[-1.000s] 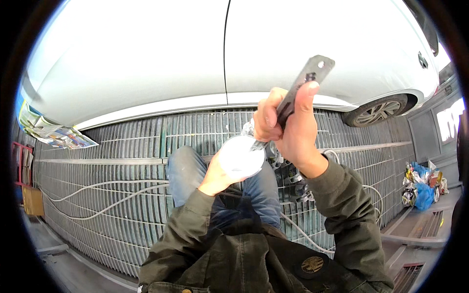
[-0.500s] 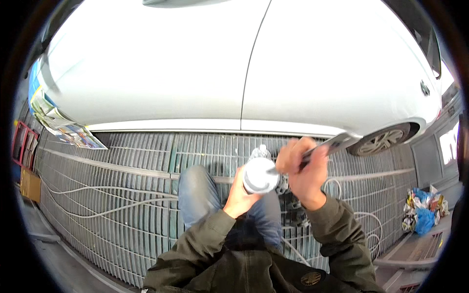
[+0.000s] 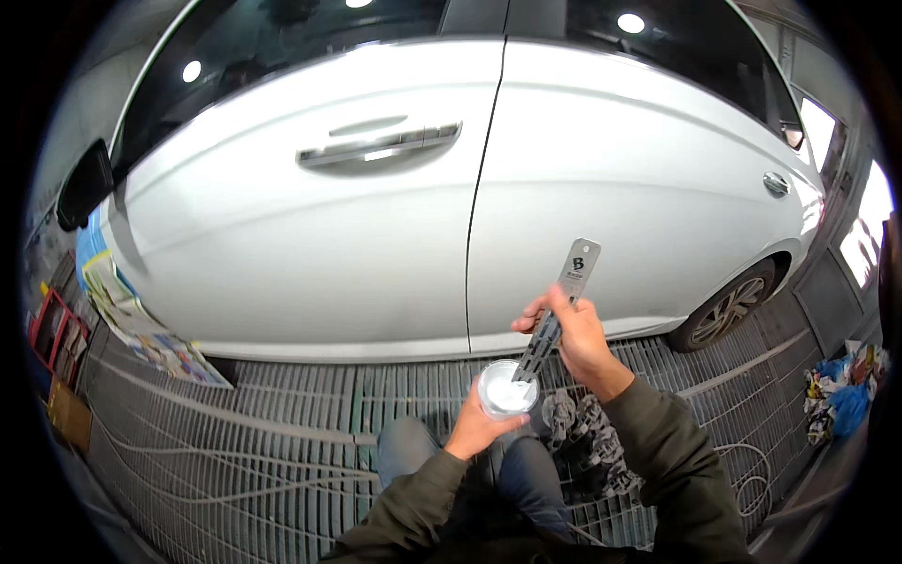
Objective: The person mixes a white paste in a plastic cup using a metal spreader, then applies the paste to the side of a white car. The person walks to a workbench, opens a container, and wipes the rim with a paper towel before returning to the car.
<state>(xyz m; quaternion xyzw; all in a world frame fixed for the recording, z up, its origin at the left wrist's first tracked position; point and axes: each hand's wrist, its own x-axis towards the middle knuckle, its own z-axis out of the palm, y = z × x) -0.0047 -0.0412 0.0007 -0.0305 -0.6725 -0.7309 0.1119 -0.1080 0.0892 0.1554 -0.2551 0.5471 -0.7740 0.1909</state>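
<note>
Grated floor (image 3: pixel 272 404), white car (image 3: pixel 310 273) behind. My left hand (image 3: pixel 475 428) curls around 1 cup (image 3: pixel 507 413); right hand (image 3: pixel 584 348) pinches 1 strip (image 3: pixel 542 346), long axis slanting down-left, lower tip at cup's mouth.

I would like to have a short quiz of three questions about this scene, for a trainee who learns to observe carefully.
1. Open question: What does the right hand hold?

2. Multiple choice: How is the left hand?
A) open and empty
B) wrapped around the cup with white contents
C) pulling a door handle

3. True or false: The visible wheel of the white car is on the right side of the picture.

Key:
1. A flat metal mixing stick, slanting down to the mouth of the cup.
2. B
3. True
</note>
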